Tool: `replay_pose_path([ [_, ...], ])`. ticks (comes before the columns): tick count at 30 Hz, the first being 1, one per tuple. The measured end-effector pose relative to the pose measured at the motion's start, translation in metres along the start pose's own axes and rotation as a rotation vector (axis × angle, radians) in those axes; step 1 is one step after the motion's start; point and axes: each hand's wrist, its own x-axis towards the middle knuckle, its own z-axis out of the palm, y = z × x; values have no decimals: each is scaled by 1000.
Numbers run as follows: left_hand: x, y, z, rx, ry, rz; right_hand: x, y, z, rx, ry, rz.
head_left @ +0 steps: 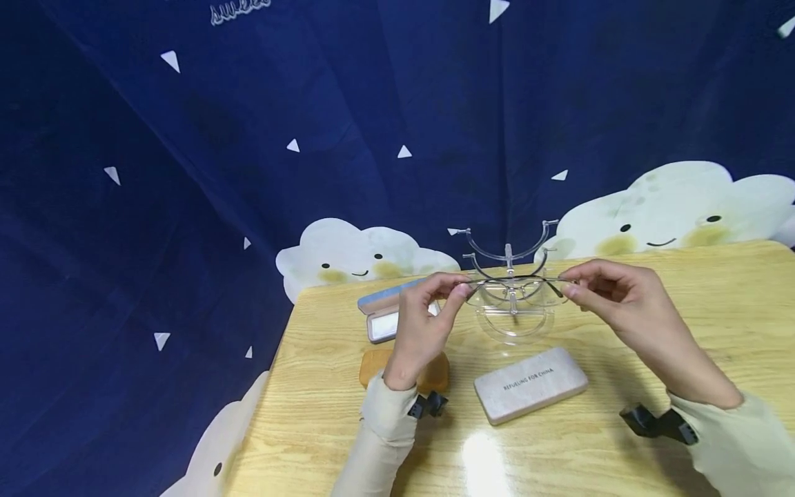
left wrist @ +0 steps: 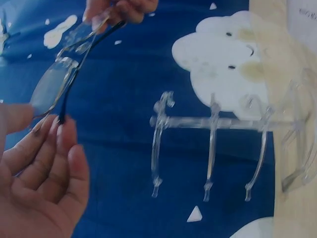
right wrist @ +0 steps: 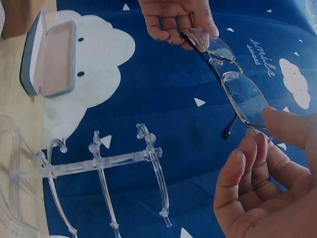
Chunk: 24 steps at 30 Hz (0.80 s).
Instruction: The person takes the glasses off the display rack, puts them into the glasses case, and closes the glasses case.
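Note:
Between both hands is a pair of thin-rimmed eyeglasses (right wrist: 245, 99), raised above the table. Its dark temples lie across behind the lenses and look folded in. My left hand (head_left: 425, 321) pinches one end of the frame between thumb and fingers. At the opposite end, my right hand (head_left: 627, 314) pinches the rim the same way, its fingers (right wrist: 255, 156) curled under. Just beyond the eyeglasses stands a clear plastic display stand (left wrist: 237, 123), with several curved arms on an upright post. In the head view the eyeglasses overlap the stand's lower part; neither hand visibly touches it.
An open blue eyeglass case (head_left: 385, 298) with pale pink lining lies behind my left hand. Nearer is an orange-brown case (head_left: 375, 366), partly hidden by the wrist. A closed pale grey case (head_left: 531, 397) with lettering lies in front. Behind the wooden table (head_left: 323, 414) hangs a blue curtain (head_left: 348, 172).

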Motion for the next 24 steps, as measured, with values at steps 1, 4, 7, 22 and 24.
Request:
replay_pose_path([
  [1, 1, 0, -3, -7, -10, -19, 1, 0, 1, 5, -5, 4],
  [4, 4, 0, -15, -12, -39, -77, 6, 2, 6, 19, -26, 3],
  [7, 4, -1, -27, 0, -68, -122, 10, 5, 12, 19, -52, -24],
  [22, -3, -26, -81, 153, -134, -212, 19, 5, 66, -50, -115, -53],
  [24, -8, -35, -88, 171, -143, -220, 24, 6, 75, -51, -126, -56],
])
